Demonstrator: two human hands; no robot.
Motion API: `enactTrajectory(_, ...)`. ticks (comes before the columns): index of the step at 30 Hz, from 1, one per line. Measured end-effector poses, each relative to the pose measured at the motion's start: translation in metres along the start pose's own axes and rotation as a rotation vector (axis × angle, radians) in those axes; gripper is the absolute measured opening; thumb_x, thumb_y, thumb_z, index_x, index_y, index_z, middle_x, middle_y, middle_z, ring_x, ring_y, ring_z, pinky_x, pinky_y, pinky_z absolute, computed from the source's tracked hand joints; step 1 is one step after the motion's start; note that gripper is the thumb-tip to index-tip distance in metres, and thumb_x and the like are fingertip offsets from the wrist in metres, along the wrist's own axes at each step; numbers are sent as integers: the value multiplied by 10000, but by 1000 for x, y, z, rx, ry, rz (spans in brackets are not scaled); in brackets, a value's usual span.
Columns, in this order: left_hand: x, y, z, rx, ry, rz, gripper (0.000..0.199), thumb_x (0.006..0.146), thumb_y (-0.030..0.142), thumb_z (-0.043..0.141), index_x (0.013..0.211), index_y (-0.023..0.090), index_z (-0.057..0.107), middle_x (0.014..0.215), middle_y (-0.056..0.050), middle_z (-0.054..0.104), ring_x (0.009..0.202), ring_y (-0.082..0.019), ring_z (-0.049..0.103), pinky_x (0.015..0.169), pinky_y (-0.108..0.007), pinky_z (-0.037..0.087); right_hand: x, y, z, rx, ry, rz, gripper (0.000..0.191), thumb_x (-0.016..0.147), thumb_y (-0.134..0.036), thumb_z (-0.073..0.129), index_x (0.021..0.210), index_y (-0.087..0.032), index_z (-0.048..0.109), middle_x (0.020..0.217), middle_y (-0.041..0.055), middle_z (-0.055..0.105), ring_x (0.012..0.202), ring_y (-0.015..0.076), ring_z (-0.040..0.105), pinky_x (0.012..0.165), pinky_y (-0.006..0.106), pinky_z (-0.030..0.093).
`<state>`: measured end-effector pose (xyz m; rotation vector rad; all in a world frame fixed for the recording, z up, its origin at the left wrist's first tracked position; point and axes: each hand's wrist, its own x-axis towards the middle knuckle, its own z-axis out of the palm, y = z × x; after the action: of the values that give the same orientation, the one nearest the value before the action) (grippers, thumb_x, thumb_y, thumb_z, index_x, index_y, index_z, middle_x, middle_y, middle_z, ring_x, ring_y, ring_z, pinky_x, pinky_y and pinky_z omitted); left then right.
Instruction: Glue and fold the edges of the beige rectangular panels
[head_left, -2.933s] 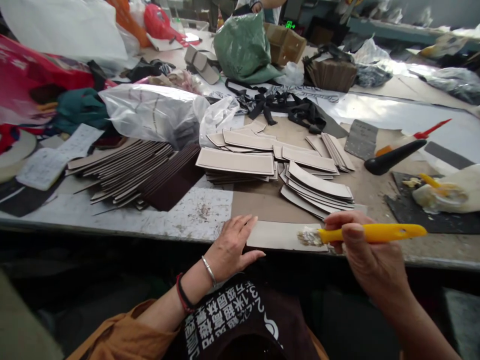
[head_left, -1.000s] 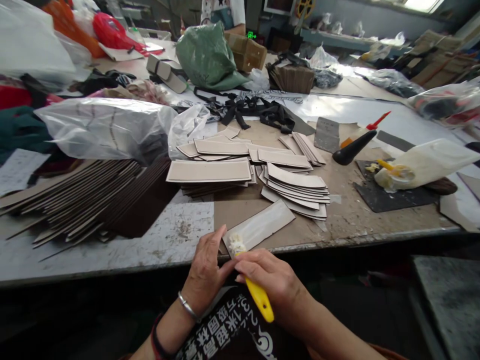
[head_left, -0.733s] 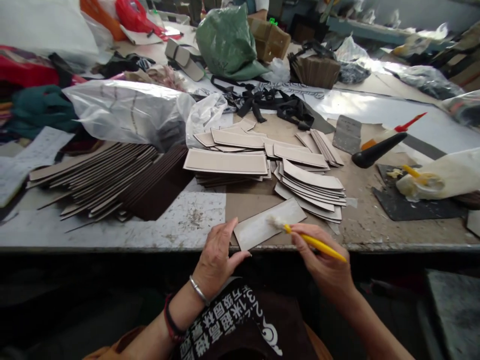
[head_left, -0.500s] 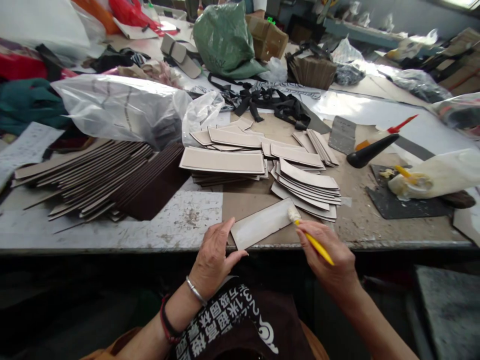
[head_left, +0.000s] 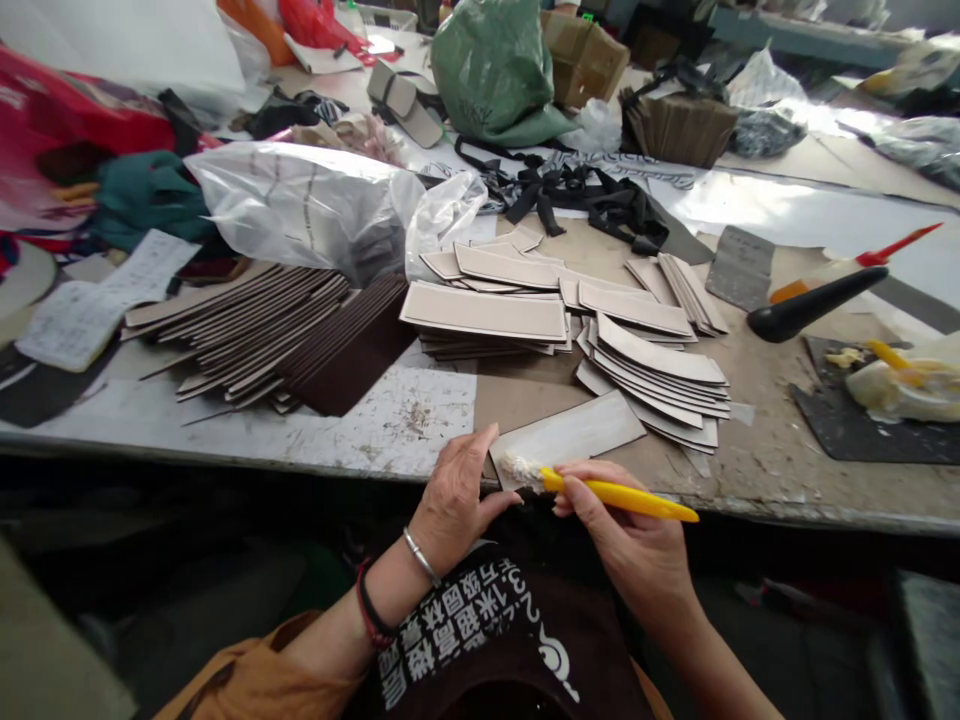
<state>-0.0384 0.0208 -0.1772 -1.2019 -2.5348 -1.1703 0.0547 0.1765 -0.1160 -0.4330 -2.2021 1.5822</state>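
A pale rectangular strip (head_left: 577,428), whitish and wet-looking on top, lies slanted at the table's front edge. My left hand (head_left: 459,498) holds its left end, fingers on one side and thumb at the near corner. Closed around a yellow-handled brush (head_left: 622,498), my right hand (head_left: 637,540) has the bristles, loaded with white paste, against the strip's left end. Behind the strip is a stack of beige pieces (head_left: 484,312), with another fanned stack (head_left: 660,375) to its right.
Dark-edged strips (head_left: 255,320) spread at the left. A clear plastic bag (head_left: 307,205), black straps (head_left: 585,205) and a green bag (head_left: 491,75) lie behind. At the right are a black tapered tool (head_left: 817,303) and a paste container (head_left: 911,385).
My right hand has moved the brush from the strip's right end to its left end. The view has shifted, so the table's contents appear farther right.
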Motion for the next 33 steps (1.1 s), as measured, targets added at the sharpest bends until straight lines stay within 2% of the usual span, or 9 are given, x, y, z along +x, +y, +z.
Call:
enactTrajectory(5, 0, 1, 0, 2, 0, -3, 810, 694, 296, 733, 1343, 181, 263, 1150, -130, 566, 1065, -267, 522, 922, -451, 473, 5, 0, 7, 7, 91, 18, 98, 825, -257, 618, 888, -184, 640, 816, 37, 632, 603, 137, 616, 587, 253, 548)
enactTrajectory(10, 0, 0, 0, 10, -6, -13, 804, 715, 309, 714, 1356, 200, 241, 1147, -125, 560, 1054, -268, 527, 906, -461, 482, 11, 3, 14, 56, 63, 42, 114, 838, -277, 602, 885, -178, 631, 843, 42, 629, 602, 138, 617, 578, 260, 545)
enactTrajectory(15, 0, 1, -1, 9, -14, -9, 761, 716, 263, 714, 1334, 176, 280, 1149, -129, 558, 1069, -268, 509, 927, -450, 470, 20, 19, -15, -164, 214, -35, 134, 833, -284, 609, 896, -169, 632, 850, 49, 619, 648, 157, 613, 614, 291, 531)
enactTrajectory(18, 0, 1, 0, 13, 1, 9, 708, 744, 279, 685, 1328, 169, 302, 1152, -130, 554, 1073, -268, 502, 931, -451, 465, 16, 20, -32, -274, 262, -91, 116, 836, -254, 603, 922, -183, 635, 881, 50, 621, 714, 172, 618, 671, 314, 528)
enactTrajectory(20, -1, 0, 1, 17, 12, 12, 680, 764, 311, 661, 1329, 174, 309, 1149, -129, 553, 1068, -266, 504, 926, -450, 467, 9, 15, -31, -293, 234, -148, 104, 836, -213, 594, 928, -191, 636, 901, 50, 624, 770, 179, 619, 710, 320, 527)
enactTrajectory(25, -1, -2, 3, 33, 8, 8, 619, 804, 378, 599, 1323, 178, 328, 1139, -126, 554, 1056, -259, 515, 908, -442, 480, 1, 7, -14, -190, 52, -251, 131, 845, -121, 549, 911, -199, 631, 860, 35, 636, 783, 163, 619, 715, 288, 528)
enactTrajectory(27, -1, -2, 2, 38, 3, 12, 583, 821, 389, 573, 1312, 174, 344, 1141, -128, 551, 1063, -255, 517, 910, -438, 482, 8, 12, -21, -244, 98, -271, 128, 845, -123, 550, 906, -200, 632, 865, 36, 637, 806, 168, 616, 744, 297, 519)
enactTrajectory(31, -2, -2, -1, 40, 7, -6, 546, 841, 412, 539, 1299, 175, 361, 1137, -126, 553, 1072, -248, 527, 910, -425, 490, 20, 28, -53, -426, 300, -266, 95, 850, -166, 563, 909, -199, 630, 887, 40, 630, 812, 176, 614, 796, 324, 500)
enactTrajectory(33, -3, -5, -2, 55, 12, -14, 532, 847, 413, 528, 1298, 180, 367, 1133, -122, 560, 1062, -245, 543, 893, -412, 504, 21, 30, -66, -483, 307, -291, 95, 854, -175, 559, 916, -201, 625, 888, 34, 629, 811, 170, 613, 792, 305, 499)
